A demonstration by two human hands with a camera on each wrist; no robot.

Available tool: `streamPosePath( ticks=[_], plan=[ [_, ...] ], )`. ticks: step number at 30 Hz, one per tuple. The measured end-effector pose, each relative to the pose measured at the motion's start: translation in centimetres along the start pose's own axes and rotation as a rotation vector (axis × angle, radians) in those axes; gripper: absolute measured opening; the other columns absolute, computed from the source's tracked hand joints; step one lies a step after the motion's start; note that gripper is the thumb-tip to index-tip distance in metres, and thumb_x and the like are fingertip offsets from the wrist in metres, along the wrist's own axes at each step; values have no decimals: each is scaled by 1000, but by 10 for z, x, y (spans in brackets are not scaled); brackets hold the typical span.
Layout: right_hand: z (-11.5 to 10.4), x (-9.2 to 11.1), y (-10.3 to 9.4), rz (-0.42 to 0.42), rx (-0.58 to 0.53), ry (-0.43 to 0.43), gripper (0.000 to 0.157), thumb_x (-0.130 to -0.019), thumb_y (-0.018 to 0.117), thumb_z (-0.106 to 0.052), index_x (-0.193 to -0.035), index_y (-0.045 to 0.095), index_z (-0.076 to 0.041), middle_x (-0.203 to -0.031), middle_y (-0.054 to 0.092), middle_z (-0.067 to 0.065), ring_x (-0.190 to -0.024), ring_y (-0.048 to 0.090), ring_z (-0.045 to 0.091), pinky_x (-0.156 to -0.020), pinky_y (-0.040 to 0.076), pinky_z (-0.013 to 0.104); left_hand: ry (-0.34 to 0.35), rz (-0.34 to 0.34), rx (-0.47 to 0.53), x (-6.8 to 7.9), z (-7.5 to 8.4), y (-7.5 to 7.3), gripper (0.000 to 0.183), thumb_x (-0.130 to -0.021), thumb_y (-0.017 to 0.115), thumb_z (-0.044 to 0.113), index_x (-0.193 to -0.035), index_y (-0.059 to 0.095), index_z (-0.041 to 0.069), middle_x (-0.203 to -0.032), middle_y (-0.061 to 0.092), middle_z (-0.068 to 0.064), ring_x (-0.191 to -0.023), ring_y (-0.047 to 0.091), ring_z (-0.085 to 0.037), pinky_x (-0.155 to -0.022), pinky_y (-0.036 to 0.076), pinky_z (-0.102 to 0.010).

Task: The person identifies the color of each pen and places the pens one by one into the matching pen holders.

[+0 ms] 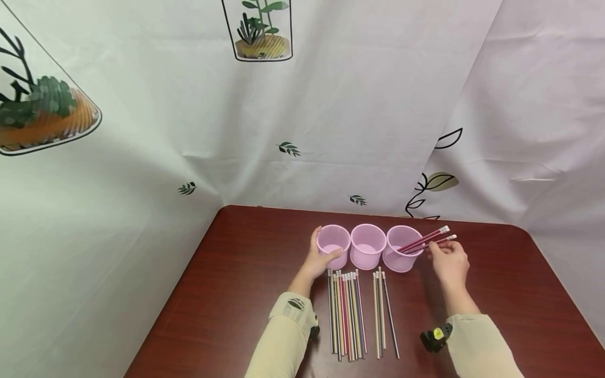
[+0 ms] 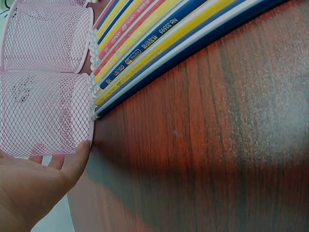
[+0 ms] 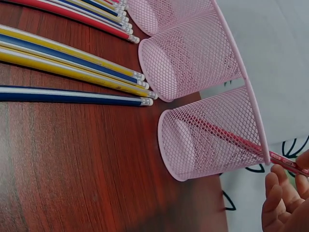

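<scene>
Red pencils point(image 1: 432, 235), at least two, leaned in the right cup point(image 1: 399, 261), just right of the middle cup point(image 1: 365, 258); eraser ends stuck out past the rim, on the side away from the middle cup. Right hand point(image 1: 451, 265) pinched one near its eraser end, fingers narrow around it, probably there because that part stood out beyond the mesh. Lean likely came from the wide mouth, with few pencils to prop each other.

Left hand point(image 1: 317, 262) gripped the left cup point(image 1: 333, 239), just left of the middle cup: fingers curled round the outer wall, thumb on the near side, presumably to steady it. All three cups upright, pink mesh, tight row.

Larger pencil bundle point(image 2: 145, 48) lay on the near side of the middle cup, mostly to its left; red, yellow, blue mixed. Smaller pencil group point(image 3: 72, 70), yellow and blue, lay nearside and right of the middle cup, rightmost blue one slightly apart. Erasers all pointed cupward, seemingly laid out for easy picking by one end.

Everything sat on the brown counter point(image 1: 227, 294). Pale printed cloth point(image 1: 331, 105) hung behind the middle cup. Wrist camera point(image 1: 432, 340) sat at the right sleeve point(image 1: 482, 341).
</scene>
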State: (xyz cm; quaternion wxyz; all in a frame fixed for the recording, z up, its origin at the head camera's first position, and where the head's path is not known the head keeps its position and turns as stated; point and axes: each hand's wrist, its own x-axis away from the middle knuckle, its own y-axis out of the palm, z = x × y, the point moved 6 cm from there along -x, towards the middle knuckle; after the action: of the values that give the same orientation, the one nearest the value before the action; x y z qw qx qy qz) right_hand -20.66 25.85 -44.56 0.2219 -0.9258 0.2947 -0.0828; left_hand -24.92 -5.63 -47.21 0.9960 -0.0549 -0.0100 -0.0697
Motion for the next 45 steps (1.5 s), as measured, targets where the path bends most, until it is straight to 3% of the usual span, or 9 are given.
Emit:
streamPosePath(
  ticks=[9,18,27,33,36,40,43,45],
  plan=[
    [7,-3,6,-26,-78,75,30,-88,58,-23,-104,52,2,-63,53,-16,-53,54,-2,-45,45,19,5,24,-17,-18,-33,2,94,-76,75,10,-146,14,15,-141,29,-26,-125,33,-44,-102,25,-57],
    [14,-4,12,-43,-131,129,32,-89,58,-26,-104,53,1,-63,52,-15,-53,53,-1,-46,46,20,1,33,-24,-17,-34,2,93,-76,76,13,-146,15,16,-142,30,-24,-126,34,-42,-103,26,-55],
    [14,-3,12,-7,-149,120,36,-88,60,-29,-108,51,-1,-64,51,-15,-52,54,-2,-45,44,18,-1,27,-16,-18,-36,3,94,-76,76,12,-147,13,14,-142,29,-25,-126,33,-42,-103,25,-56],
    [5,15,16,87,-111,-19,26,-85,66,-26,-96,52,-8,-62,48,-17,-51,47,-5,-50,38,14,-13,28,-42,-18,-34,1,96,-76,76,16,-147,12,16,-143,28,-25,-125,33,-43,-102,26,-57],
    [2,32,28,69,-52,-106,19,-84,67,-21,-89,59,-5,-64,52,-11,-54,45,-2,-53,37,15,-23,16,-28,-12,-20,0,94,-77,75,13,-147,12,13,-142,27,-28,-126,32,-45,-102,26,-58],
    [4,58,56,-101,67,-212,13,-84,66,-16,-87,65,-4,-71,60,2,-62,51,8,-59,42,22,-27,-1,-14,-4,-2,0,91,-78,72,8,-146,12,7,-141,25,-31,-126,29,-48,-102,25,-58],
    [5,77,79,-243,204,-334,10,-81,67,-16,-84,67,-6,-71,58,2,-67,52,17,-61,43,31,-26,-2,-10,-10,-14,1,93,-77,73,8,-146,12,8,-142,25,-31,-126,29,-48,-102,24,-58],
    [6,87,92,-291,309,-419,10,-80,69,-19,-79,66,-9,-70,55,0,-70,50,20,-62,42,35,-32,2,-17,-16,-26,1,95,-76,75,10,-147,11,10,-142,25,-29,-126,30,-47,-102,24,-58]
  ],
)
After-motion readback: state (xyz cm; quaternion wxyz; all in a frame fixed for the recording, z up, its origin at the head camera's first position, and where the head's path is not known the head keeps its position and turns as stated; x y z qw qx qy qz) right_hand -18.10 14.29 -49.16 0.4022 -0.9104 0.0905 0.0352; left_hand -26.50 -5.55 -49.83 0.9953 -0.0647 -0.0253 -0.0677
